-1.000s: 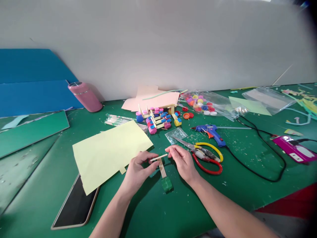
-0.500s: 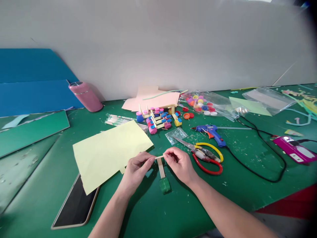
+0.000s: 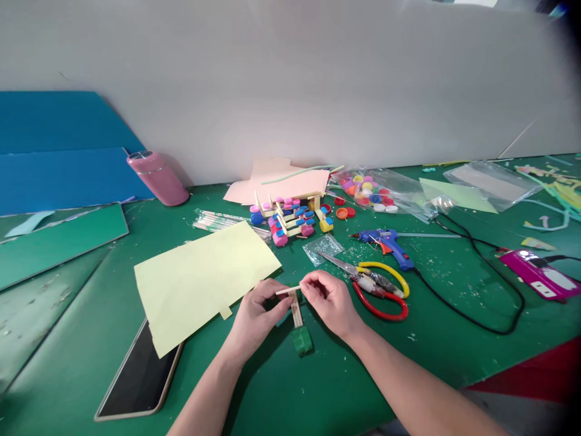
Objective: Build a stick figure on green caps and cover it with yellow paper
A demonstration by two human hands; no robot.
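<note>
My right hand (image 3: 329,301) pinches one end of a short pale stick (image 3: 288,290) between thumb and fingertips. Close by on the left, my left hand (image 3: 259,312) has its fingers curled around the stick's other end, which passes between thumb and index finger. Just below the stick, a piece made of several wooden sticks (image 3: 296,313) with a green block (image 3: 302,340) at its lower end lies on the green table. Its upper end is partly hidden behind the stick and my fingers.
Scissors (image 3: 381,292) and a blue glue gun (image 3: 385,242) with a black cable lie at the right. Yellow paper (image 3: 204,278) partly covers a phone (image 3: 140,375) at the left. Colourful cap-and-stick pieces (image 3: 290,218) and a pink bottle (image 3: 158,178) are farther back.
My left hand has shifted slightly right, toward my right hand, and more of the pale stick now shows over its fingers. My right hand has hardly moved.
</note>
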